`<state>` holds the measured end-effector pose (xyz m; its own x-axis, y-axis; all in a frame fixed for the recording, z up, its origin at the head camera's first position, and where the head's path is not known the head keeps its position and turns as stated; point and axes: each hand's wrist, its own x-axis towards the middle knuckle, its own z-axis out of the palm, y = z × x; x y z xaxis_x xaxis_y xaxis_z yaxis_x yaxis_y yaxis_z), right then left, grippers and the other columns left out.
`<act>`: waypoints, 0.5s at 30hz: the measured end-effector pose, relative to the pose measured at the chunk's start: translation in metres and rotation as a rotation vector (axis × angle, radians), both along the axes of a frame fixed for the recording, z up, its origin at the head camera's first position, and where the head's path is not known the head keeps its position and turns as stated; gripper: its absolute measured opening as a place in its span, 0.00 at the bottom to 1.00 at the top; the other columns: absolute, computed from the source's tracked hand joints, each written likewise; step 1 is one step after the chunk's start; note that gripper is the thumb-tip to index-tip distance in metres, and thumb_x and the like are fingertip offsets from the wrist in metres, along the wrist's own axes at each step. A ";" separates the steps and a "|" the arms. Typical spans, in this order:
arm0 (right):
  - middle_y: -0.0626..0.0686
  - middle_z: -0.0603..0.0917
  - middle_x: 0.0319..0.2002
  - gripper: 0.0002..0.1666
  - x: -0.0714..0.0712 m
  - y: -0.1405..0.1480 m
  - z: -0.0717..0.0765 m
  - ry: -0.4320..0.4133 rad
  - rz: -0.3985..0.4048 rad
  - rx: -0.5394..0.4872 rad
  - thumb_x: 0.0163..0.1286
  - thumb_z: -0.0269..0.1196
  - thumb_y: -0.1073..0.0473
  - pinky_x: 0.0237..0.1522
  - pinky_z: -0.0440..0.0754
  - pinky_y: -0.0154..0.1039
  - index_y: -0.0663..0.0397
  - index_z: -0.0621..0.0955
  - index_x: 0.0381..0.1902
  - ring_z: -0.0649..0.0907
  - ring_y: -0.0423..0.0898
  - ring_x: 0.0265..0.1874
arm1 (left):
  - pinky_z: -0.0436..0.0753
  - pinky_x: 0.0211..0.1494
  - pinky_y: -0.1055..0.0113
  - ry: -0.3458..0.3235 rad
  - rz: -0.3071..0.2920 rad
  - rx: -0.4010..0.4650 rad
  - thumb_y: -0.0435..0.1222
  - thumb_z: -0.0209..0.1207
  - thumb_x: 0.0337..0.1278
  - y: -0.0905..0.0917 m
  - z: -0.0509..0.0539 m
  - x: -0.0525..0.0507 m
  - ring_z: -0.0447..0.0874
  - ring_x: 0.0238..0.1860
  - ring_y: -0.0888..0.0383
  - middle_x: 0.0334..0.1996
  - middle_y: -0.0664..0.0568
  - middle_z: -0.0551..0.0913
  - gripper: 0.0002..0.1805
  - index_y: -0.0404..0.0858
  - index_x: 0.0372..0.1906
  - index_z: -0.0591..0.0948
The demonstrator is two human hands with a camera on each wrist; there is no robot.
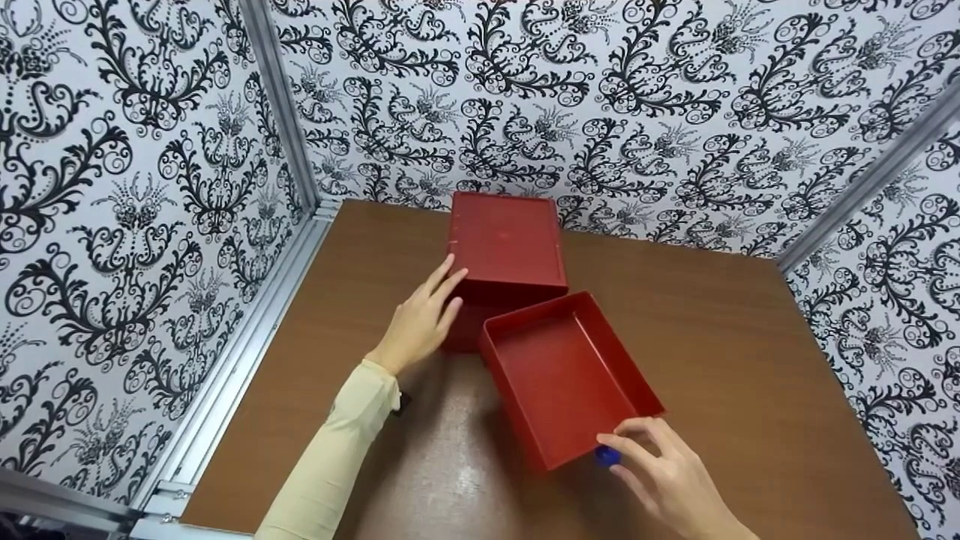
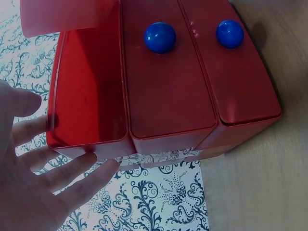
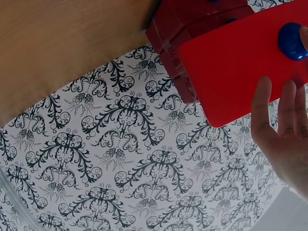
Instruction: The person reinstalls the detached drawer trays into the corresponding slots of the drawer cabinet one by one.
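Note:
A red drawer cabinet [image 1: 506, 238] stands on the table near the back wall. Its uppermost compartment [image 2: 91, 91] gapes, while two drawers with blue knobs [image 2: 160, 37] sit inside below it. The removed red drawer [image 1: 559, 375], with nothing in it, slants in front of the cabinet, its far end near the cabinet's front. My right hand [image 1: 664, 476] grips this drawer at its near front panel, thumb at the blue knob [image 3: 291, 42]. My left hand [image 1: 416, 322] has its fingers extended against the cabinet's left edge; in the left wrist view the fingertips meet the compartment's rim.
A brown wooden table [image 1: 720, 360] lies under everything. White walls with black scroll patterns [image 1: 600, 97] rise behind and at both sides, with metal profiles [image 1: 225, 382] along the left edge and corners.

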<state>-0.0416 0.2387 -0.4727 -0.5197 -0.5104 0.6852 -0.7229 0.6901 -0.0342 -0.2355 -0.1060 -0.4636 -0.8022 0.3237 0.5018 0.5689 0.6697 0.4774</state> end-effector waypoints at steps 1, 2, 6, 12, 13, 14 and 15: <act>0.50 0.83 0.44 0.18 0.000 0.000 0.000 0.000 0.000 0.000 0.73 0.56 0.45 0.48 0.81 0.26 0.45 0.87 0.50 0.81 0.41 0.39 | 0.82 0.58 0.44 -0.001 -0.001 0.003 0.42 0.51 0.72 0.000 0.000 0.000 0.76 0.68 0.45 0.77 0.50 0.64 0.25 0.47 0.71 0.70; 0.50 0.83 0.44 0.18 0.000 -0.001 0.000 0.000 0.001 -0.001 0.73 0.56 0.45 0.48 0.81 0.26 0.45 0.87 0.50 0.81 0.41 0.39 | 0.82 0.58 0.44 -0.001 -0.002 0.002 0.42 0.51 0.73 0.000 0.000 0.000 0.76 0.68 0.45 0.77 0.51 0.64 0.25 0.48 0.72 0.70; 0.50 0.83 0.44 0.18 0.001 -0.002 0.000 0.003 0.003 -0.004 0.73 0.57 0.45 0.49 0.80 0.26 0.45 0.87 0.50 0.81 0.41 0.40 | 0.82 0.58 0.45 0.010 -0.003 0.008 0.41 0.52 0.72 0.000 0.001 0.000 0.76 0.68 0.46 0.77 0.50 0.65 0.25 0.47 0.71 0.71; 0.51 0.83 0.43 0.18 0.002 -0.004 0.000 0.011 0.023 -0.008 0.73 0.57 0.46 0.48 0.80 0.27 0.45 0.87 0.50 0.80 0.41 0.41 | 0.82 0.57 0.44 0.012 -0.001 0.008 0.41 0.52 0.72 0.000 0.001 0.001 0.76 0.67 0.45 0.76 0.50 0.65 0.25 0.47 0.71 0.71; 0.51 0.83 0.43 0.18 0.002 -0.005 0.000 0.011 0.028 -0.010 0.73 0.57 0.46 0.48 0.80 0.28 0.46 0.87 0.50 0.80 0.42 0.41 | 0.82 0.57 0.44 0.008 -0.001 0.008 0.41 0.53 0.72 0.000 0.001 0.001 0.76 0.67 0.45 0.77 0.50 0.65 0.25 0.47 0.71 0.71; 0.51 0.83 0.43 0.17 0.002 -0.005 0.001 0.009 0.032 -0.011 0.73 0.57 0.46 0.48 0.80 0.28 0.46 0.87 0.50 0.80 0.42 0.42 | 0.82 0.57 0.44 0.001 0.001 0.004 0.41 0.52 0.72 0.000 0.001 0.001 0.76 0.67 0.45 0.77 0.50 0.64 0.25 0.48 0.71 0.71; 0.51 0.83 0.43 0.17 0.002 -0.005 0.001 0.010 0.037 -0.013 0.73 0.57 0.46 0.49 0.80 0.28 0.46 0.86 0.50 0.80 0.42 0.42 | 0.82 0.56 0.43 -0.007 0.003 -0.001 0.42 0.52 0.72 0.000 0.001 0.001 0.76 0.68 0.45 0.77 0.51 0.64 0.25 0.48 0.72 0.70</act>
